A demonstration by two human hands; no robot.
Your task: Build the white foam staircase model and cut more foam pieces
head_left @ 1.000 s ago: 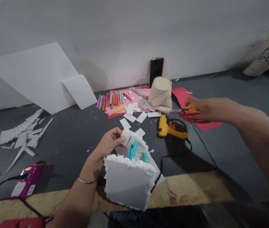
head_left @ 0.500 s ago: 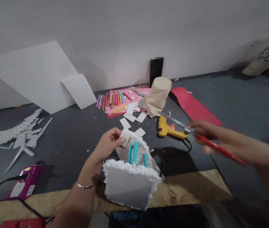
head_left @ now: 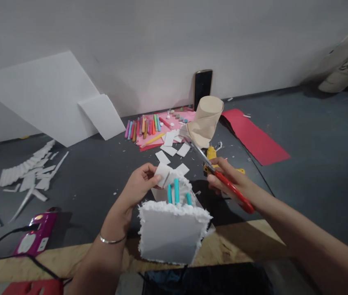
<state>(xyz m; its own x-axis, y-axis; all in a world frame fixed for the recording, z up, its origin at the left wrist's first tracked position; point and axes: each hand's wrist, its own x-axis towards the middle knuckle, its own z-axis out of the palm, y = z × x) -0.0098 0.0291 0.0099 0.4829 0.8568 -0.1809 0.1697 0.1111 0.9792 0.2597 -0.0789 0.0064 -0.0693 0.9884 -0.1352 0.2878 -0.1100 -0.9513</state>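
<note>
Between the thumb and fingers of my left hand is a small white foam-board piece, with a dark slit or line near its lower edge. My right hand grips red-handled scissors, blades pointing up and left toward the small white pieces. Just below my hands stands a white box with ragged, fluffy edges. Several turquoise sticks rise inside it. The yellow glue gun lies behind my right hand, partly hidden by it.
Loose white rectangles lie beyond the box. Behind them are crayons on pink paper, a beige cylinder and a leaning phone. Red sheet lies right; white scraps and a purple power strip with cord lie left.
My right hand has brought the scissors leftward, closer to the white piece, and now covers part of the glue gun. My left hand keeps its hold; the box's front looks straighter.
</note>
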